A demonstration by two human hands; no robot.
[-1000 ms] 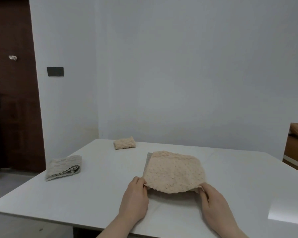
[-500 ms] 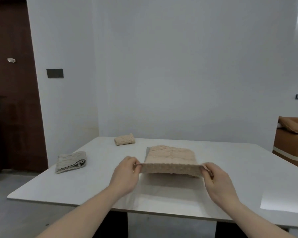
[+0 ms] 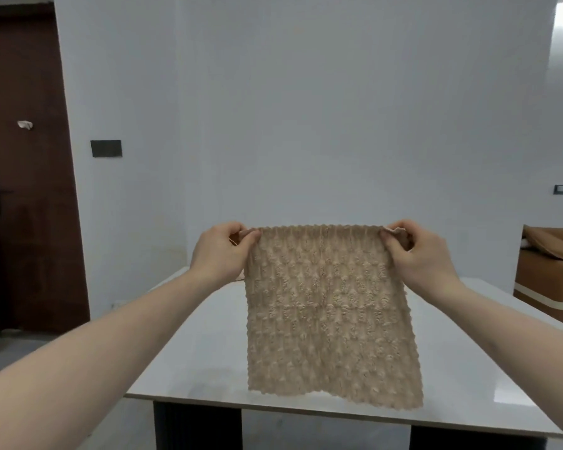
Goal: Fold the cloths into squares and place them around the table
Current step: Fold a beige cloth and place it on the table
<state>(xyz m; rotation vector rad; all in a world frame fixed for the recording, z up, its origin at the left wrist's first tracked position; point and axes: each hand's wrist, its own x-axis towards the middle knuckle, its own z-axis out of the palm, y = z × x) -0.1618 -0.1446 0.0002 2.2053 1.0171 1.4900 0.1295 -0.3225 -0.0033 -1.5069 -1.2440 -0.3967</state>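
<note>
A beige knobbly cloth (image 3: 329, 319) hangs unfolded in the air above the white table (image 3: 192, 368). My left hand (image 3: 220, 251) pinches its top left corner and my right hand (image 3: 420, 254) pinches its top right corner, both raised in front of the wall. The cloth's lower edge dangles near the table's front edge. The hanging cloth and my arms hide whatever else lies on the table behind them.
A dark brown door (image 3: 23, 177) stands at the left, with a black wall plate (image 3: 106, 148) beside it. A brown cardboard box (image 3: 550, 277) sits at the right past the table. Dark table legs (image 3: 197, 427) show below the front edge.
Both hands lifted the beige cloth off the table and raised it high, so it now hangs open. The folded grey and beige cloths on the left are no longer in view.
</note>
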